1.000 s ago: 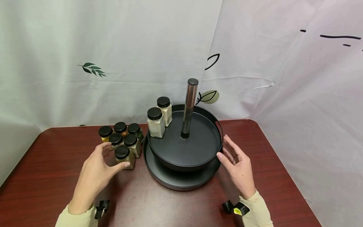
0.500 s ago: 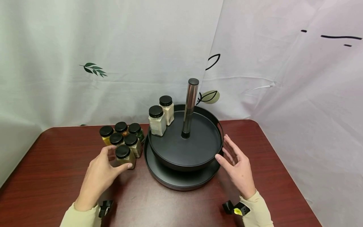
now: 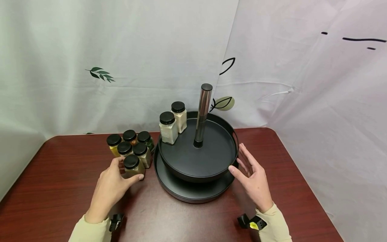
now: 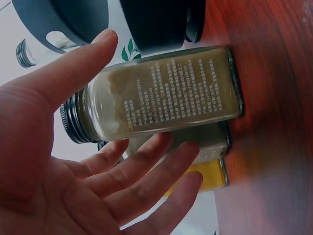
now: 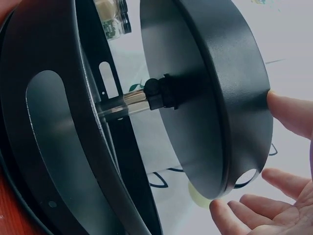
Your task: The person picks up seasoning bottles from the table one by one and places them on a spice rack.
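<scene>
My left hand point(image 3: 111, 185) curves around a square glass spice jar point(image 3: 133, 170) with a black lid, at the front of a jar cluster. In the left wrist view, thumb and spread fingers lie on opposite sides of this jar point(image 4: 171, 93), which holds brownish-green powder and stands on the table. My right hand point(image 3: 255, 183) is at the right side of a black two-tier turntable, thumb at the rim of the upper tray point(image 3: 208, 164) and fingers near its handle hole. Two pale-filled jars, a nearer one point(image 3: 168, 133) and a farther one point(image 3: 180, 121), stand on this tray's left part.
Behind the front jar are several more black-lidded jars, among them a yellow one point(image 3: 115, 149) and a green one point(image 3: 149, 144). A wider lower tray point(image 3: 193, 195) sits on the reddish wooden table point(image 3: 169, 222). A metal post point(image 3: 202, 114) rises from the upper tray; white cloth point(image 3: 145, 50) hangs behind.
The upper tray has turned slightly, carrying its two jars backward and to the right. My left hand has moved right, closer around the front jar. My right thumb has shifted slightly left along the rim.
</scene>
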Tool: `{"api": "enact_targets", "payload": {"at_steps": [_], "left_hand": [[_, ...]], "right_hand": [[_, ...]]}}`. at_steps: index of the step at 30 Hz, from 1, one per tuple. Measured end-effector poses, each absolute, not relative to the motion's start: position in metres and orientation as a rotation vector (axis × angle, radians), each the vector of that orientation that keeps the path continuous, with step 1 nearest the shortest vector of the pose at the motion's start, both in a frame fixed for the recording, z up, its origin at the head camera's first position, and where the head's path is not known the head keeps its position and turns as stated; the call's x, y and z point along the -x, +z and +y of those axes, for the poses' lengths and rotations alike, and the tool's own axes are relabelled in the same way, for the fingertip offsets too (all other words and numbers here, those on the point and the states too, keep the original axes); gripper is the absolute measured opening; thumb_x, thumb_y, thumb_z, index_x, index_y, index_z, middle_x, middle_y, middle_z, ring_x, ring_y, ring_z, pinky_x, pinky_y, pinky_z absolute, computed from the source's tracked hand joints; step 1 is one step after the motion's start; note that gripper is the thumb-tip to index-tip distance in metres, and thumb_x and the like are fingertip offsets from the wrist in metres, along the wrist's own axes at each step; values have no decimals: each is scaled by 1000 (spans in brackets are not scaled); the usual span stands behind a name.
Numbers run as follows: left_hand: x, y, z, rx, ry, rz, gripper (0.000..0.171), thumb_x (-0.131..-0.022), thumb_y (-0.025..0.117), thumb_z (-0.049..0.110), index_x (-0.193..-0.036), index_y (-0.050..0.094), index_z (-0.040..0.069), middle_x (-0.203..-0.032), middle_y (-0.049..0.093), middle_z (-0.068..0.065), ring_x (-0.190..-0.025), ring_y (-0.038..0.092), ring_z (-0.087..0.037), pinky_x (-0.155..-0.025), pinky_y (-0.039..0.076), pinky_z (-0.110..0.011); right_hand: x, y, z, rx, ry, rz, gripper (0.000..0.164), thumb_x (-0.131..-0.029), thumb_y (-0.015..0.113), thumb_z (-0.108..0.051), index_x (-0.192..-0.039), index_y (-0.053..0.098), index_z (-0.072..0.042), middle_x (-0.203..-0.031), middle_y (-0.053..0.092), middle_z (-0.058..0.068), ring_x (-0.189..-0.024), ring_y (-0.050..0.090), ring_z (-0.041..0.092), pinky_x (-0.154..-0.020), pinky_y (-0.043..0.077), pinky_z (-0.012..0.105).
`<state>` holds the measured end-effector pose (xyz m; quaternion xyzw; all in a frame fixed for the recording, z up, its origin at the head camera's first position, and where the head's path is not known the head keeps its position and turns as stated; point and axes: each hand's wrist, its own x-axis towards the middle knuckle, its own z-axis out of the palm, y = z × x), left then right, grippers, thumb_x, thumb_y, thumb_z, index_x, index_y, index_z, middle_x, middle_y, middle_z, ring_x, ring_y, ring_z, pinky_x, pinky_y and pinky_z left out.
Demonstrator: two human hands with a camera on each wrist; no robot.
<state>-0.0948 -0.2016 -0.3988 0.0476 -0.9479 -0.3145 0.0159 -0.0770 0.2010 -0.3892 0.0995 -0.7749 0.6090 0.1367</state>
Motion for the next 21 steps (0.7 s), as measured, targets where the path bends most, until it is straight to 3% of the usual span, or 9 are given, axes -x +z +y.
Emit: {"api": "enact_targets", "payload": {"at_steps": [12,21], "left_hand": [[93,-405,-194,-182,-983,-2866,83,-80,85,28,-140,41,-8,-115,62,-35,-103,62,-48,-79,50,-59],[93,-407,-193,-192,-989,-2823,79,-79,86,28,-138,47,-5,-105,68,-27,-95,65,-42,-75,51,-57]], "right_hand": [[76,-390,201,-333,1773,-2251,80,-91,70,3,-158,33,-21,-163,30,0,-147,34,21,-108,39,27],[78,-389,199,-346,1790,-2242,78,-91,70,3,-157,34,-16,-165,24,-4,-148,31,17,-107,40,26]]}}
